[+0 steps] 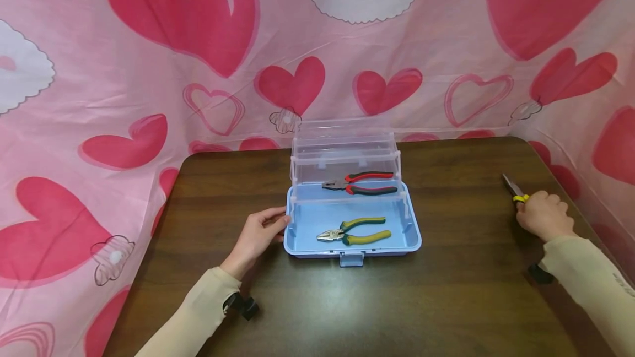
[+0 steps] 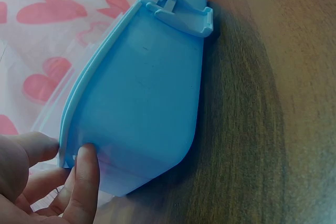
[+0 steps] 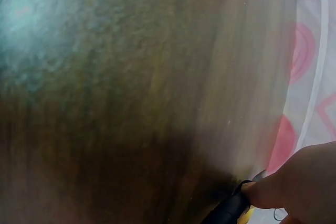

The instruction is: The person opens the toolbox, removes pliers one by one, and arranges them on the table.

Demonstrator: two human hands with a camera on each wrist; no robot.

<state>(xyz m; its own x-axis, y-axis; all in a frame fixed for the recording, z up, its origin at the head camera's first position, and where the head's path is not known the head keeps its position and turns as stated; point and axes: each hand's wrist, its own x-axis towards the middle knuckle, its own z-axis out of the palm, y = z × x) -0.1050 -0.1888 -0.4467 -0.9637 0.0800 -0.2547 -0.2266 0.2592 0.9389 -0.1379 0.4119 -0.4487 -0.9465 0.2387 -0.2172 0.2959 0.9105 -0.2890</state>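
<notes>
At its left end, my left hand (image 1: 259, 234) pinches the rim of a light-blue plastic toolbox (image 1: 302, 253). The left wrist view has the thumb at the rim and the fingers against the outer wall of the box (image 2: 142, 93). Green-and-yellow combination pliers (image 1: 367, 238) lie on its blue floor. Behind them, red-and-black pliers (image 1: 371, 190) show at the clear raised tray (image 1: 347, 201). Far to the right, my right hand (image 1: 545, 216) grips needle-nose pliers (image 1: 512, 185) with yellow-and-black handles, tips pointing away. In the right wrist view, a black handle (image 3: 231, 208) shows beside the thumb.
The toolbox's clear lid (image 1: 344, 125) stands raised at the back, and its front latch (image 1: 351, 259) hangs down. A dark wooden table (image 1: 397, 307) lies beneath everything. Pink heart-patterned cloth (image 1: 297, 32) hangs around the table's back and sides.
</notes>
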